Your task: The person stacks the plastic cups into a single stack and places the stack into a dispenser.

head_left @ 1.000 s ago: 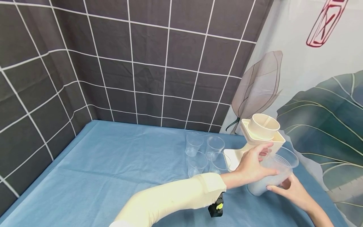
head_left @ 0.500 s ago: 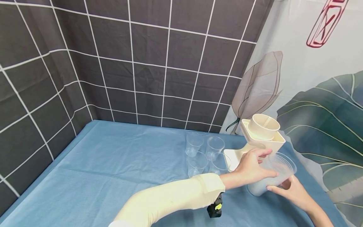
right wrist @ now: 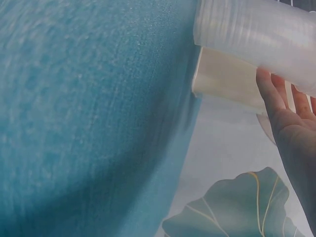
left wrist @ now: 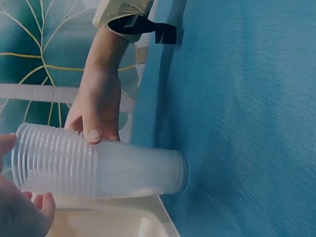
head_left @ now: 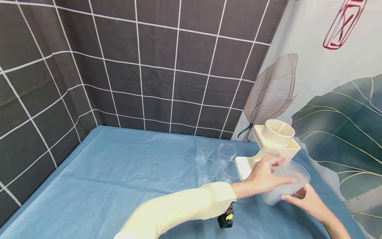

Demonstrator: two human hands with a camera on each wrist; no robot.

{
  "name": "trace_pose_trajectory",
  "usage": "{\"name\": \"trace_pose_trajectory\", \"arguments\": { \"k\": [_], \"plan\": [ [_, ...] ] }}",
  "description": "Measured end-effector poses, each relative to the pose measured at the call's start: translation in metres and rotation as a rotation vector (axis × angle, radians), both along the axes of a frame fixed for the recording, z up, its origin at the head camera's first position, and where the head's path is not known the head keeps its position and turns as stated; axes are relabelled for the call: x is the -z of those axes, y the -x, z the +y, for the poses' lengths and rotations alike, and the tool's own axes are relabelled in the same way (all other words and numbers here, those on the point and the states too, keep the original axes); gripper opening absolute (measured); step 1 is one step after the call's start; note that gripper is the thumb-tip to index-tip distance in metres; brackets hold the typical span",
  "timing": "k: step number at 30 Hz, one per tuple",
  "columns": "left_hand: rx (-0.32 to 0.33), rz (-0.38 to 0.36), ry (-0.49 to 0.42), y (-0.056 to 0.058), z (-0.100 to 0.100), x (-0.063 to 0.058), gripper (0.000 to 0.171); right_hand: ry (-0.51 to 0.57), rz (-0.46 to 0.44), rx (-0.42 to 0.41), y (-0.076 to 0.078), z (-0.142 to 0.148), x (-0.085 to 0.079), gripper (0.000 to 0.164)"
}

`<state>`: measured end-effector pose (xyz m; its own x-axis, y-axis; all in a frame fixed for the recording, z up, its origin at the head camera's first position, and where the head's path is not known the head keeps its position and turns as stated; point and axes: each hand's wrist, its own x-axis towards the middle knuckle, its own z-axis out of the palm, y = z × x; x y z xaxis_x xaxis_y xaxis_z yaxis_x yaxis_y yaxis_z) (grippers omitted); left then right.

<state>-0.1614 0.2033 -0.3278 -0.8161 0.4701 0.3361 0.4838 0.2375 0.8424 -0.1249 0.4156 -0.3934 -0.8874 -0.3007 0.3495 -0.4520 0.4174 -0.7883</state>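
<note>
The topmost cup, raised out of the stack a second ago, now sits down inside the tilted stack of nested clear plastic cups [head_left: 279, 194], near the right edge of the blue cloth-covered tabletop [head_left: 119, 169]. The left hand [head_left: 265, 174] grips the stack at its rims and the right hand [head_left: 311, 201] holds its side. Toward the tabletop's far edge, four clear plastic cups [head_left: 225, 153] stand in two rows beside a cream stand [head_left: 285, 153], its square tray holding a round cream container [head_left: 276, 137].
</note>
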Motion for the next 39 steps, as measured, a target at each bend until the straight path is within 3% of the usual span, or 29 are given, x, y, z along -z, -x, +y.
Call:
{"name": "trace_pose_trajectory", "arguments": {
  "k": [5, 15, 26, 33, 39],
  "plan": [
    [0.005, 0.025, 0.038, 0.003, -0.002, 0.000, 0.058, 0.010, -0.003, -0.003, 0.000, 0.000, 0.000, 0.078],
    [-0.002, -0.091, 0.038, -0.002, -0.006, 0.000, 0.059, 0.008, -0.003, 0.000, 0.000, -0.002, 0.001, 0.078],
    [-0.011, -0.035, -0.026, -0.002, -0.024, -0.005, 0.069, -0.017, 0.001, 0.004, -0.001, 0.000, 0.000, 0.076],
    [0.013, -0.159, -0.028, -0.001, -0.041, -0.011, 0.071, -0.085, -0.014, 0.057, -0.002, -0.002, -0.002, 0.079],
    [0.008, -0.175, -0.045, 0.001, -0.055, -0.011, 0.072, -0.128, -0.019, 0.097, -0.003, -0.003, -0.003, 0.080]
  ]
}}
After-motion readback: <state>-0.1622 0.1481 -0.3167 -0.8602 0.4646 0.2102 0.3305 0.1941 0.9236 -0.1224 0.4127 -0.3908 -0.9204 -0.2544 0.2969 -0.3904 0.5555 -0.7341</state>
